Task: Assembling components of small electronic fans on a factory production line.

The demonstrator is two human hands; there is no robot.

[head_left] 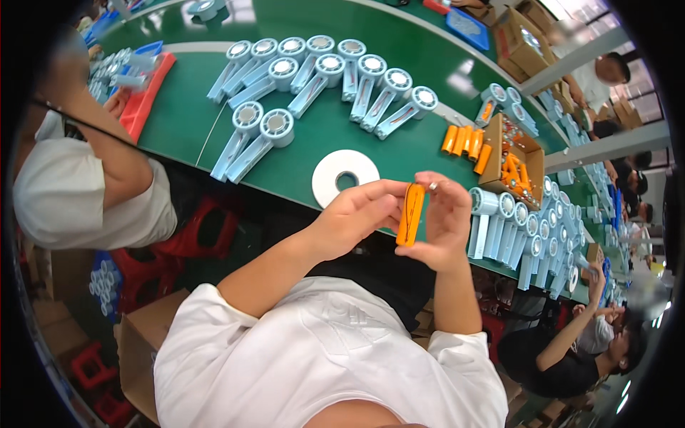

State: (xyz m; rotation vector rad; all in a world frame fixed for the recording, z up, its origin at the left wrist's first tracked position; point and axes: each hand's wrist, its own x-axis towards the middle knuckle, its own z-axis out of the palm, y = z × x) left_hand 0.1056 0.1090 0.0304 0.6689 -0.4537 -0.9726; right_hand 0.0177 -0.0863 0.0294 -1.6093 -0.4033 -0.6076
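In front of my chest, an orange battery with a dark, thin wire along its face is held nearly upright. My right hand grips it, with the thumb at its lower end and the fingers at its top. The fingers of my left hand are closed at its upper left side; their tips are partly hidden, and I take them to be pinching the battery or its wire. A roll of white tape lies flat on the green table just beyond my left hand.
Several light-blue handheld fans lie across the green table, and more crowd the right side. Loose orange batteries lie by a cardboard box of batteries. A red tray stands left. Co-workers sit on both sides.
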